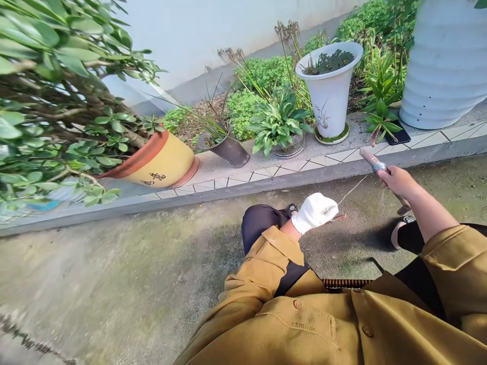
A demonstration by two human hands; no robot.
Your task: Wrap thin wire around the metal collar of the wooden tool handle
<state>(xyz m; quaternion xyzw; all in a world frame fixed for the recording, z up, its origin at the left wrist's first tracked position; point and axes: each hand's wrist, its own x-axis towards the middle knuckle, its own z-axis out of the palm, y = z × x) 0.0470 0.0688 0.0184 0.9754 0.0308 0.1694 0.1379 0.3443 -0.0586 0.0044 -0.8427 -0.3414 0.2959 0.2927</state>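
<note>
My left hand (315, 212), in a white knitted glove, is closed in a fist above my knee. From it a thin pale string (352, 189) runs taut up to the right. My bare right hand (397, 181) is wrapped round a wooden stick (368, 156), with pale string or wire wound in a band (378, 167) just above the fingers. The stick's lower end shows below the hand, its shape hard to make out. A thin reddish piece (338, 218) shows beside the glove; whether the hand holds it, I cannot tell.
A tiled ledge (213, 185) runs across in front. On it stand a tilted yellow pot (163, 165), a dark pot (232, 152), a glass bowl (291, 147) with a leafy plant, a white planter (333, 101), a black phone (397, 134) and a large white ribbed pot (441, 71).
</note>
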